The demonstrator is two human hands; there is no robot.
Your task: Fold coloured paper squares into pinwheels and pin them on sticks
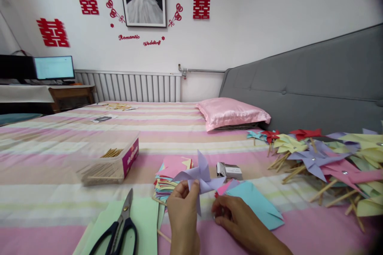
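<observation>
A lavender paper pinwheel is pinched between the thumb and fingers of my left hand, its blades facing upward. Close on its right, my right hand is closed with curled fingers; a tiny shiny bit shows at the fingertips, too small to name. Beneath the right hand lie cut blue paper pieces. Behind the left hand stands a stack of colored paper squares. A small open box sits just beyond the pinwheel. Wooden sticks lie partly hidden by my left wrist.
Dark-handled scissors rest on green paper sheets at the front left. Behind them stands a clear plastic box of wooden sticks. Many finished pinwheels are heaped on the right. A pink pillow lies near the grey headboard.
</observation>
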